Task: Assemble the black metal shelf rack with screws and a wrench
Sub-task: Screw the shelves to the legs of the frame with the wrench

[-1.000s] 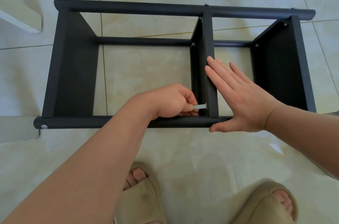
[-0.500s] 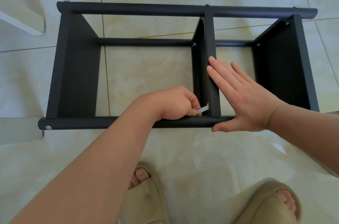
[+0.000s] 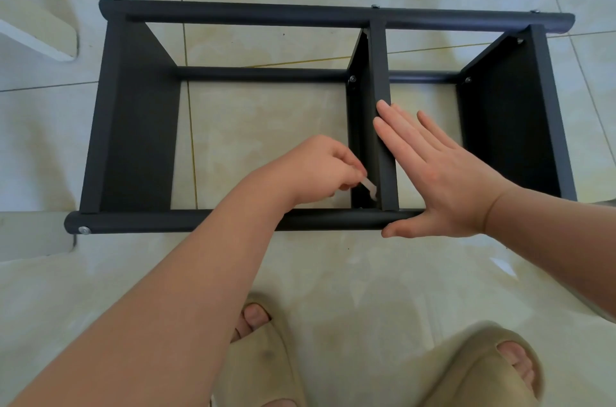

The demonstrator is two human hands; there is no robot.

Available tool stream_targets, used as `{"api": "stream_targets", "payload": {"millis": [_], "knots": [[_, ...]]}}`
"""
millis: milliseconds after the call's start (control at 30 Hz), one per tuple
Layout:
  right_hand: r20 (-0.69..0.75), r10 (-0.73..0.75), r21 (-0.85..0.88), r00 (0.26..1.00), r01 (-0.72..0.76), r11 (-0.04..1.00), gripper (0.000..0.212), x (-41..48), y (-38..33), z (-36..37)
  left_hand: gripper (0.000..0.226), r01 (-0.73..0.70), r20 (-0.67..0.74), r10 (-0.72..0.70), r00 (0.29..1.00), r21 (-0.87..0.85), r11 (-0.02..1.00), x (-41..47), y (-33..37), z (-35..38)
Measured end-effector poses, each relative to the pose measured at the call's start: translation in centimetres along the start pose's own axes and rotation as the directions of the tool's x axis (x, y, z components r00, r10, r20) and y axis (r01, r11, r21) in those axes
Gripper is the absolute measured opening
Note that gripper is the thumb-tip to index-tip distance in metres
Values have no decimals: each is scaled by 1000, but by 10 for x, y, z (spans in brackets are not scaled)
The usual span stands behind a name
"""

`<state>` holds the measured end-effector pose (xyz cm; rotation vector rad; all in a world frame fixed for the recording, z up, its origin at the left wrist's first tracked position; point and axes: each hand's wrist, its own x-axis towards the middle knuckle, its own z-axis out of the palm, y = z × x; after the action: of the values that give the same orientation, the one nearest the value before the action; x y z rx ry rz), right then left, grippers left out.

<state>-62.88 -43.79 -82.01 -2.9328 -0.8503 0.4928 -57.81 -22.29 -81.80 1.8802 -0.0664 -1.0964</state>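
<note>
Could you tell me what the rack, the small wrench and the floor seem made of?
The rack looks like metal, matte black coated: dull, even sheen. The wrench is thin, flat, pale silvery, probably metal; blur leaves that open. The floor looks like glossy cream tile: grout lines, reflections.

Indoor domestic setting is indicated, most likely a room in a home. The frame is filled by a glossy cream tiled floor (image 3: 333,273) crossed by thin grout lines, with window light reflected off it at lower right; soft beige open-toed slippers (image 3: 266,370) are worn on bare feet along the bottom edge. A white furniture edge (image 3: 36,36) is seen at upper left, and a black shelf rack (image 3: 266,14) is laid directly on the tiles.
</note>
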Motion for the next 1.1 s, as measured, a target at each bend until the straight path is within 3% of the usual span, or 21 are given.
{"api": "stream_targets", "payload": {"millis": [133, 367, 500, 733, 1100], "knots": [[2, 1, 4, 1000, -1, 1000, 131, 0, 0, 0, 9, 127, 18, -127, 992, -291, 948, 5, 2, 9], [-6, -4, 5, 1000, 4, 1000, 130, 0, 0, 0, 5, 91, -158, -161, 974, -375, 922, 12, 3, 19], [-7, -5, 3, 1000, 5, 1000, 130, 0, 0, 0, 5, 86, -142, -170, 975, -463, 882, 12, 5, 21], [2, 0, 4, 1000, 0, 1000, 130, 0, 0, 0, 7, 159, -81, -212, 974, -422, 893, 11, 5, 19], [0, 2, 2, 1000, -2, 1000, 130, 0, 0, 0, 13, 152, -74, -202, 977, -430, 890, 13, 3, 21]]}}
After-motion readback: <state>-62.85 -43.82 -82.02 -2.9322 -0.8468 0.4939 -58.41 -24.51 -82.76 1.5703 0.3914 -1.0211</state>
